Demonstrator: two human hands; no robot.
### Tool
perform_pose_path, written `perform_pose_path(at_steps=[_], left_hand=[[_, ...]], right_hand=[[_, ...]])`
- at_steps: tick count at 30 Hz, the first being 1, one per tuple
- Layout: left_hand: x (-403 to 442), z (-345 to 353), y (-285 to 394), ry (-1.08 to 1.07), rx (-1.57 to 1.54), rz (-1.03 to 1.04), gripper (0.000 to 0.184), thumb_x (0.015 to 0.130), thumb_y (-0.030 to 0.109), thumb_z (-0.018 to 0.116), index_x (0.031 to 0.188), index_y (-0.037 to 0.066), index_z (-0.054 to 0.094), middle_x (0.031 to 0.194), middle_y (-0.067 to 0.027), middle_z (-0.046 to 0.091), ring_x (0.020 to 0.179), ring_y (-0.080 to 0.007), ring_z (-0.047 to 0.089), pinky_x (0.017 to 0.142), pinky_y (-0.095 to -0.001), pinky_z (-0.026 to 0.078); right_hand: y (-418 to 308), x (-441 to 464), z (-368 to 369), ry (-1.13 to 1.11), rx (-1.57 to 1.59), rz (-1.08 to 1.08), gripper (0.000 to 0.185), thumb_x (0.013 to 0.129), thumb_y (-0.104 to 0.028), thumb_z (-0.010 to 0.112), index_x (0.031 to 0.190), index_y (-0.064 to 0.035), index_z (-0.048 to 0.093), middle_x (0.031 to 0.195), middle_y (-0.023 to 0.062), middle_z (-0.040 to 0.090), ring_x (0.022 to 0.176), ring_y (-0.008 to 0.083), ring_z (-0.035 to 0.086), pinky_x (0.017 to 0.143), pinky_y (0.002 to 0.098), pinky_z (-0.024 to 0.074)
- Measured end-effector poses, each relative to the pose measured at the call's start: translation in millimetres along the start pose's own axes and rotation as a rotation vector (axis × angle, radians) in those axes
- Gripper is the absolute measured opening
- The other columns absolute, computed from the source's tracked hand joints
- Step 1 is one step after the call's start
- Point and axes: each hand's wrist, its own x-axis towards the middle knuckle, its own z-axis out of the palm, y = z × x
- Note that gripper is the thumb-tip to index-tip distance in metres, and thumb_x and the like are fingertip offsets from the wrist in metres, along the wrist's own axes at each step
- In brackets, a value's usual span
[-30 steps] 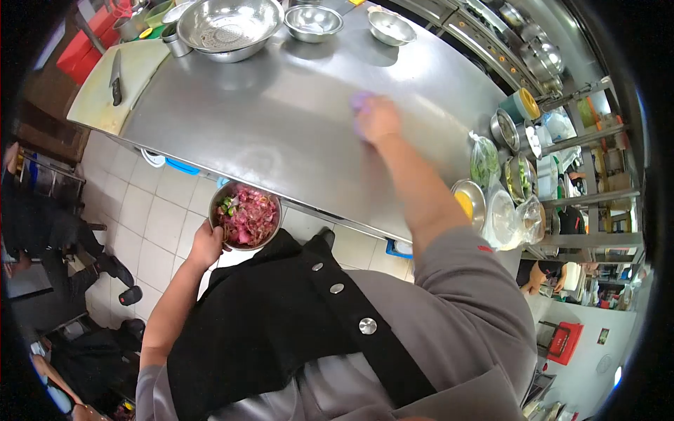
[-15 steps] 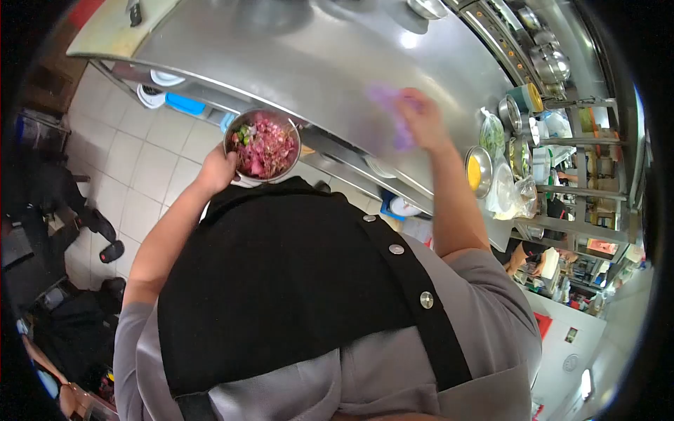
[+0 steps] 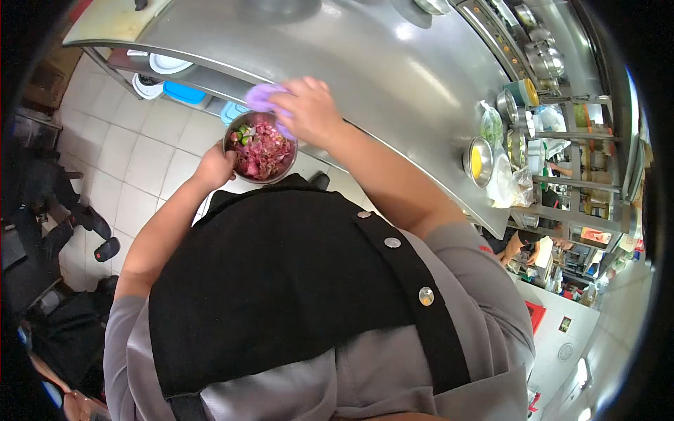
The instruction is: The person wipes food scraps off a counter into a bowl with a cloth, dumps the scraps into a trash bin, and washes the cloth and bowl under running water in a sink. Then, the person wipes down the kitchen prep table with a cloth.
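My left hand (image 3: 216,167) grips the rim of a round metal bowl (image 3: 290,160), thumb on the near side, and holds it in front of my apron beside the table edge. Inside the bowl lies chopped reddish-pink food (image 3: 263,153) with some green pieces; I cannot tell exactly what it is. My right hand (image 3: 309,111) is closed around a purple cloth (image 3: 261,97), just above the bowl's far right rim. Part of the cloth hangs down by the rim; whether it touches the bowl is unclear.
The steel table (image 3: 393,91) stretches ahead, with a cutting board (image 3: 105,21) at its left end. On the right stand a bowl of yellow food (image 3: 477,161), a bag of greens (image 3: 489,125) and several containers. Blue lids (image 3: 184,92) rest on the lower shelf.
My right hand has swept left with the purple cloth, from over the right part of the table to the bowl. My left hand still holds the bowl in nearly the same place.
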Motion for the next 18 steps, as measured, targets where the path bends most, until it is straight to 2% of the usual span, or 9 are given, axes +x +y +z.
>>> perform_pose_path(at_steps=[4,7,9,11,12,13,17,18], left_hand=[[-3,-15,-4,0.061,0.003,-0.017,0.039,0.094,0.014,0.043,0.119,-0.015,0.047,0.086,-0.0243,0.067,0.06,-0.0263,0.069,0.059,-0.0387,0.056],[-4,-18,-3,0.088,-0.002,-0.004,0.038,0.094,0.015,0.043,0.117,-0.015,0.048,0.085,-0.0246,0.067,0.059,-0.0266,0.069,0.059,-0.0387,0.057],[-2,-22,-4,0.067,0.014,-0.031,0.039,0.094,0.016,0.043,0.116,-0.015,0.048,0.085,-0.0246,0.067,0.059,-0.0268,0.069,0.06,-0.0385,0.057],[4,-20,-14,0.055,-0.035,-0.001,0.038,0.094,0.016,0.042,0.115,-0.015,0.049,0.084,-0.0248,0.067,0.059,-0.0271,0.069,0.06,-0.0385,0.057],[6,-18,-17,0.05,-0.061,0.015,0.038,0.094,0.017,0.042,0.114,-0.015,0.049,0.084,-0.0249,0.067,0.058,-0.0272,0.069,0.06,-0.0385,0.057],[7,-18,-18,0.047,-0.07,-0.003,0.038,0.094,0.017,0.042,0.114,-0.015,0.049,0.084,-0.0245,0.067,0.058,-0.027,0.069,0.06,-0.0384,0.056],[10,-12,-17,0.035,-0.127,-0.023,0.038,0.093,0.017,0.042,0.114,-0.015,0.049,0.082,-0.0228,0.066,0.057,-0.0256,0.068,0.059,-0.0378,0.056],[13,-12,-17,0.034,-0.139,-0.009,0.038,0.093,0.017,0.042,0.114,-0.014,0.049,0.082,-0.0224,0.066,0.056,-0.0252,0.067,0.059,-0.0376,0.057]], right_hand=[[14,27,9,-0.154,-0.144,-0.163,0.025,0.075,-0.02,0.069,0.099,-0.0237,0.071,0.118,0.0042,0.06,0.111,0.0276,0.055,0.091,0.0443,0.0429],[40,-27,6,-0.098,-0.182,-0.141,0.024,0.072,-0.019,0.067,0.096,-0.0239,0.071,0.122,0.0052,0.059,0.113,0.029,0.054,0.092,0.0476,0.0414],[47,-78,-26,-0.209,-0.166,0.048,0.022,0.077,-0.02,0.065,0.098,-0.0254,0.071,0.13,0.0048,0.057,0.122,0.0294,0.05,0.096,0.0513,0.039],[47,-135,-62,-0.395,-0.381,0.249,0.022,0.081,-0.02,0.061,0.101,-0.0213,0.071,0.135,0.0061,0.054,0.125,0.0302,0.047,0.103,0.0502,0.0374],[59,-173,-68,-0.348,-0.345,0.358,0.02,0.083,-0.02,0.061,0.1,-0.0185,0.071,0.136,0.0068,0.054,0.125,0.0304,0.047,0.104,0.0488,0.0375],[59,-202,-86,-0.434,-0.529,0.418,0.02,0.083,-0.02,0.062,0.099,-0.0193,0.072,0.133,0.008,0.054,0.12,0.0311,0.051,0.103,0.0451,0.0403],[62,-271,-154,-0.668,-0.414,1.128,0.023,0.076,-0.02,0.068,0.098,-0.0197,0.074,0.118,0.0138,0.06,0.111,0.0343,0.057,0.093,0.0415,0.0493],[56,-270,-160,-0.585,-0.301,1.13,0.024,0.075,-0.02,0.069,0.099,-0.019,0.074,0.116,0.0149,0.061,0.11,0.0347,0.058,0.093,0.0423,0.0493]])
